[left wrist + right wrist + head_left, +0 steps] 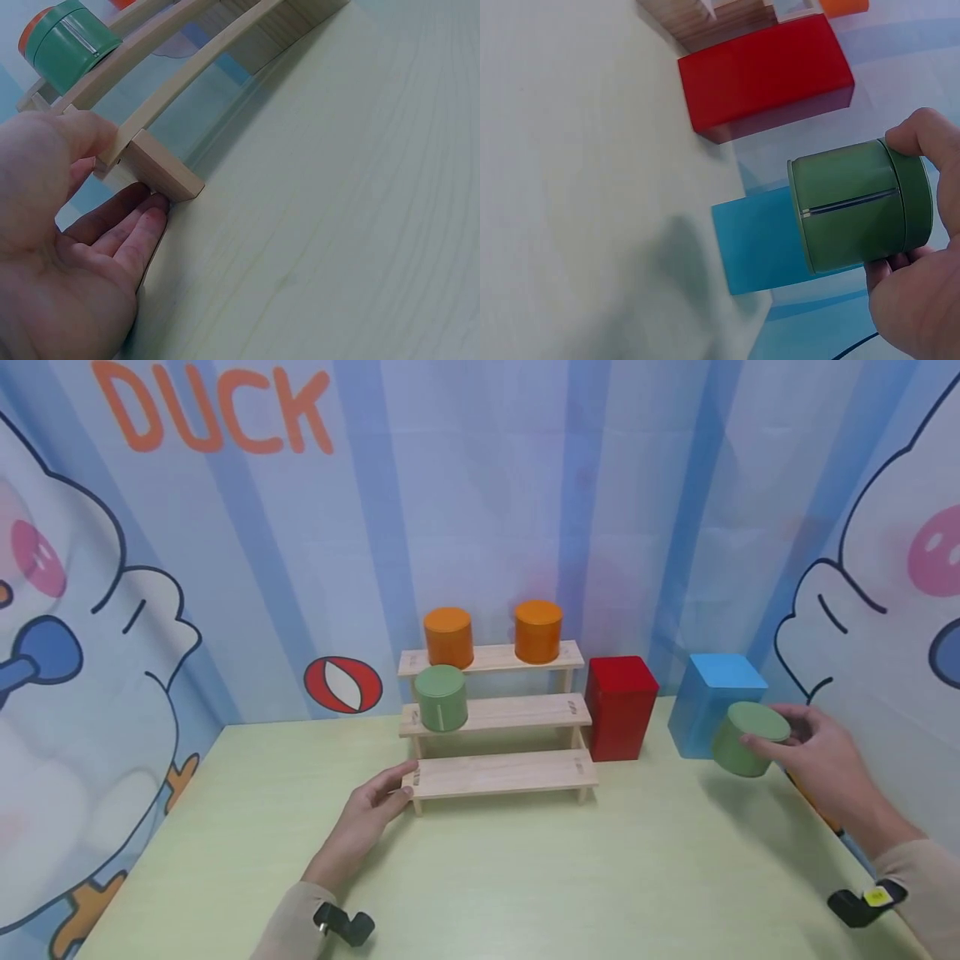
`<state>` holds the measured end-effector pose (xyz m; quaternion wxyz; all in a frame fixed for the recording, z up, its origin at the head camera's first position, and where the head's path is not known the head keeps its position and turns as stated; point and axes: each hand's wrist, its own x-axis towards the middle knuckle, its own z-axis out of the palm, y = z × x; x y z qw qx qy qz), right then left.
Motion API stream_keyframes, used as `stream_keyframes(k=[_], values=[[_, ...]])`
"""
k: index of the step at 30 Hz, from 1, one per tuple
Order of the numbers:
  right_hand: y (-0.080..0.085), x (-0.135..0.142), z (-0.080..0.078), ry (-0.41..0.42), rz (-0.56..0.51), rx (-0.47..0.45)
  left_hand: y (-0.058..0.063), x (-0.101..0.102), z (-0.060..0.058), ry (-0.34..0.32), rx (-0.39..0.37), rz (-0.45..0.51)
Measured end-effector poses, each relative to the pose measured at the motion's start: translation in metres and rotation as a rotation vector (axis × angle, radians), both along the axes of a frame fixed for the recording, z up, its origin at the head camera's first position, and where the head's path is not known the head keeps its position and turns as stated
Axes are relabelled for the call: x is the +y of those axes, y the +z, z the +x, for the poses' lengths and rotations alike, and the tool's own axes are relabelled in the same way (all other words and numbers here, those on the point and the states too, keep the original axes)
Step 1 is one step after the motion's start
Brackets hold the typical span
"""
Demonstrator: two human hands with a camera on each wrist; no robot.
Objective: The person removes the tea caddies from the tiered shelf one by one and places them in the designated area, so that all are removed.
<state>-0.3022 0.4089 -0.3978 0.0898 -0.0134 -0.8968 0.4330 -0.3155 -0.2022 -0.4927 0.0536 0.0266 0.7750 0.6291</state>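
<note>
My right hand (821, 756) holds a green cylindrical tin (750, 739) by its lidded end, thumb on one side and fingers on the other. The tin is off the table, in front of the blue box (708, 714); a narrow slot runs along its side in the right wrist view (855, 214). My left hand (363, 814) grips the left end of the lowest step of a three-tier wooden stand (502, 774). A second green tin (442, 700) sits at the left of the middle step. On the top step stand two orange tins, one left (448, 639), one right (537, 633).
A tall red box (621, 710) stands just right of the stand, with the blue box farther right. Behind them rises a blue striped cloth backdrop (487, 485) with cartoon ducks. Pale wood-grain tabletop (525, 885) extends in front of the stand.
</note>
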Motion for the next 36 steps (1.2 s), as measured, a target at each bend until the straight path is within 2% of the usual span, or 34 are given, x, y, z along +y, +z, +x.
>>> stream_keyframes(k=[9, 15, 23, 28, 36], values=[[-0.036, 0.007, -0.001, 0.031, -0.013, -0.033, -0.001, 0.000, -0.001, 0.004, -0.010, -0.002], [-0.051, 0.009, 0.005, 0.028, -0.010, -0.097, -0.002, 0.001, 0.000, 0.012, -0.005, -0.016], [-0.058, 0.011, 0.005, 0.031, 0.006, -0.178, -0.002, 0.001, 0.000, 0.018, -0.002, -0.003], [-0.061, 0.011, 0.006, 0.036, -0.003, -0.179, -0.003, 0.000, 0.001, 0.010, 0.010, -0.001], [-0.057, 0.010, 0.002, 0.057, 0.033, -0.180, -0.002, 0.000, 0.001, 0.008, 0.026, -0.008]])
